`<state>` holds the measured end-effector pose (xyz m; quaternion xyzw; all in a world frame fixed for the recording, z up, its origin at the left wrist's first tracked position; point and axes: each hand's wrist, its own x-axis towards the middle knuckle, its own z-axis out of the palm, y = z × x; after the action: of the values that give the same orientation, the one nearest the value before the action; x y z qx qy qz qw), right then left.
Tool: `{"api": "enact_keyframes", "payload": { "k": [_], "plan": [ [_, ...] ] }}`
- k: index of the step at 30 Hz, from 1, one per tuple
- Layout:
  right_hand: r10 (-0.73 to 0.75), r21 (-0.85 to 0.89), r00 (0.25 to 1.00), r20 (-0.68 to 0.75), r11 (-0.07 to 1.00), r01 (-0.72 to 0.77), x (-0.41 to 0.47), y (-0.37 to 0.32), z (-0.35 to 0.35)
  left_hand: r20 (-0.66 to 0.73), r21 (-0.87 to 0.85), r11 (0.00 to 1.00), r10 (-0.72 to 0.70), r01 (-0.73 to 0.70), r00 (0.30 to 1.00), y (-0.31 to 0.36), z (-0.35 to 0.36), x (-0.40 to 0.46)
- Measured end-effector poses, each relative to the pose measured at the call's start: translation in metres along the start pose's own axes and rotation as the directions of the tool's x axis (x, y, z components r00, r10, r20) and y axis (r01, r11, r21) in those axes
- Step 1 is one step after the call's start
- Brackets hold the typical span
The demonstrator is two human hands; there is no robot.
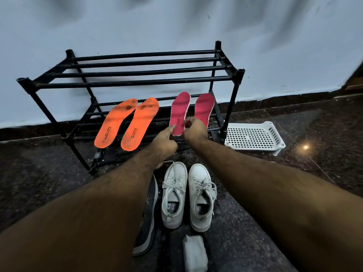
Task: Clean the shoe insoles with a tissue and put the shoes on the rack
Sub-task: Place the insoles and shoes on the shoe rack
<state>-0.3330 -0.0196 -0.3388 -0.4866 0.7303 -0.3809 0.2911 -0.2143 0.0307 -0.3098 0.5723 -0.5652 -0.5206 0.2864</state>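
Observation:
Two orange insoles [115, 122] and two pink insoles [179, 112] lean against the lower bars of a black shoe rack [137, 72]. My left hand [166, 142] points its index finger onto the heel end of the left pink insole. Beside it, my right hand [194, 129] pinches that same insole's right edge near the heel. A pair of white sneakers [187, 195] stands on the dark floor below my hands. A folded white tissue [194, 252] lies in front of them. A grey shoe [147, 216] shows partly under my left forearm.
A white perforated plastic tray [253, 137] lies on the floor right of the rack. A pale wall rises behind the rack. A wooden edge [355, 79] shows at the far right.

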Motion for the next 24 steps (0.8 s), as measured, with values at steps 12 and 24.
{"api": "enact_keyframes", "payload": {
  "k": [12,24],
  "plan": [
    [-0.010,-0.104,1.000,0.020,0.994,0.012,-0.033,-0.005,0.006,0.066,0.719,0.682,0.130,-0.137,0.989,-0.013,-0.017,-0.004],
    [0.227,-0.631,0.856,0.464,0.763,0.140,-0.081,0.032,-0.006,0.363,0.924,0.212,-0.238,-0.317,0.901,-0.045,-0.020,-0.023]
  ]
}}
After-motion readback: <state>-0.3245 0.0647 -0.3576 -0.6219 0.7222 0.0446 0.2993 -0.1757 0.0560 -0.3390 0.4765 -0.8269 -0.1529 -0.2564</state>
